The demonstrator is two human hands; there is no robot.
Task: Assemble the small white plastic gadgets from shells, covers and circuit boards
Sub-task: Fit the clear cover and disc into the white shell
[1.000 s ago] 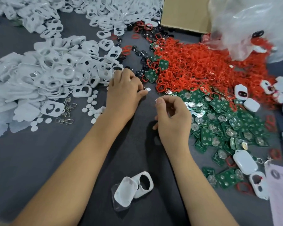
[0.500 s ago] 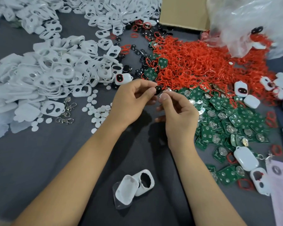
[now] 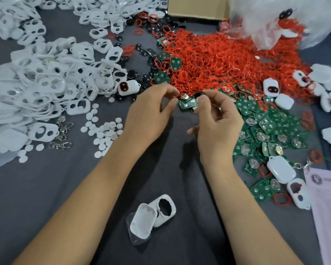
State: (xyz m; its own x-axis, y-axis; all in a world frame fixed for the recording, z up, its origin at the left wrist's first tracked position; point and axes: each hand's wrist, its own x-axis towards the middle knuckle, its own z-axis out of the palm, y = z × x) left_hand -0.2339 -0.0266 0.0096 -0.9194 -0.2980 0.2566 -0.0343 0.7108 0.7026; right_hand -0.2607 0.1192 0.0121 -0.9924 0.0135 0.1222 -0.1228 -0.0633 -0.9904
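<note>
My left hand (image 3: pixel 151 113) pinched a green circuit board (image 3: pixel 186 103); my right hand (image 3: pixel 216 119) pinched a small black part (image 3: pixel 198 94) just beside it. Bare grey cloth (image 3: pixel 46 188) lay nearer me, holding two white shells (image 3: pixel 151 215); red rings (image 3: pixel 218 60) crowded beyond.

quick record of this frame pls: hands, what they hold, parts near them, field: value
left hand: fingers curled, pinching something small, too hidden to name
right hand: pinches a small black piece
between hands: green circuit board
front centre: two open white shells on the grey cloth
left: pile of white covers
behind: red rings
</note>
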